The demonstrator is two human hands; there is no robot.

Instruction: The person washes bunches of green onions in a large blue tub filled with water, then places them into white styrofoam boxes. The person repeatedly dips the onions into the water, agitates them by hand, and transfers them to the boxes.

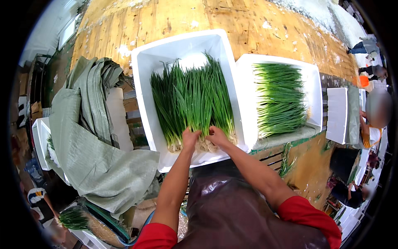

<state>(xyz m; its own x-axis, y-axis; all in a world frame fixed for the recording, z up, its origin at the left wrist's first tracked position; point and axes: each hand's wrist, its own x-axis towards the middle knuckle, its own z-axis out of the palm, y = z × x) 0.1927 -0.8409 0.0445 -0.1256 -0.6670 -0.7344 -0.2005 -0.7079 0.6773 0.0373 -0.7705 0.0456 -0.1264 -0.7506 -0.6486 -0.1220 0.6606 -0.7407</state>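
Observation:
Bundles of green onions [199,97] stand packed side by side in a white foam box [143,95]. Their green tips point to the far end, and their white, rooty ends lie toward me. My left hand [191,137] is closed around the pale lower stalks of the middle bunch. Just to its right, my right hand [217,136] has curled fingers pinching stalks of the same bunch above the roots. The fingertips of both hands are partly hidden among the stalks.
To the right, a second white foam box [316,95] holds green onions lying crosswise. Grey-green woven sacking [99,153] drapes over things at left. Beyond the boxes lies a wooden surface [174,18] scattered with ice bits. Several people work at the far right; another person handles green onions [74,218] at lower left.

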